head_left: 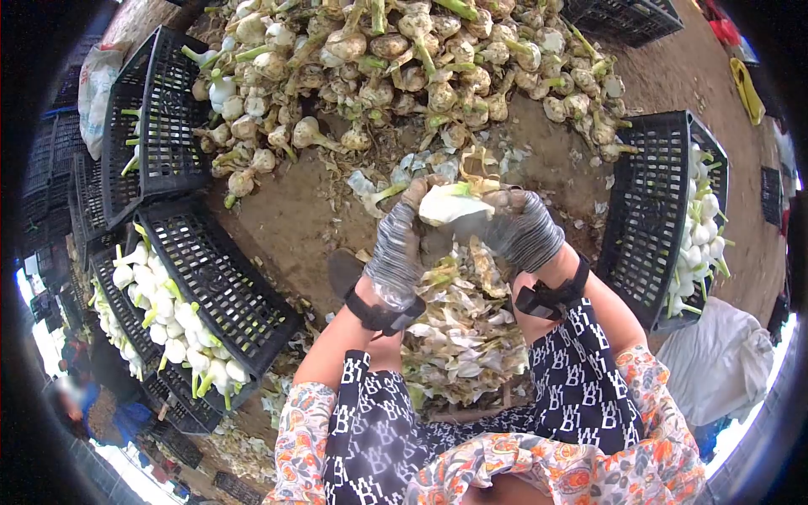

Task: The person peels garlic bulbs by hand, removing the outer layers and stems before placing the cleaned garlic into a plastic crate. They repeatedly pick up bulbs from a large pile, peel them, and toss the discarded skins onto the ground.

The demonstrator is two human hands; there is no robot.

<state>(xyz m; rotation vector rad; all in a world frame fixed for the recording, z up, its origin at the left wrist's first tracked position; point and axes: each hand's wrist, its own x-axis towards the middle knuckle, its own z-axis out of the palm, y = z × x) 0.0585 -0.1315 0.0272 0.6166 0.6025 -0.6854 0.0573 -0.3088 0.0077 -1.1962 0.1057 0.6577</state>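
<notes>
Method, as judged: the work appears to be stripping loose skin from a garlic bulb. Forearms are best kept steady near the knees, so the fingers alone do the pulling. The garlic bulb sits between the two sets of fingers, white face showing. The left fingers grip its left side; the right fingers are closed in at its right end, though whether they pinch bulb or skin cannot be told. Recommended: firm left grip, light right pinch, whole layers drawn off without digging into the white. The tan loose skin rising just beyond the fingers should come away in one piece and be let fall below.

Count, in descending size:
- Heap of uncleaned garlic: one, beyond the fingers; bulbs overlap, not countable.
- Pile of discarded skins: one, nearer the body than the fingers; pieces not countable.
- Black crates: at least four distinct. Two left of the fingers, a farther one and a nearer one; one to the right; one far beyond, to the right. Others farther left overlap; no reliable figure.
- White sack: one, far left of the fingers.
- Grey gloves: two, one per hand.
- Black wrist straps: two, just behind the gloves.
- Bulb between the fingers: one.
</notes>
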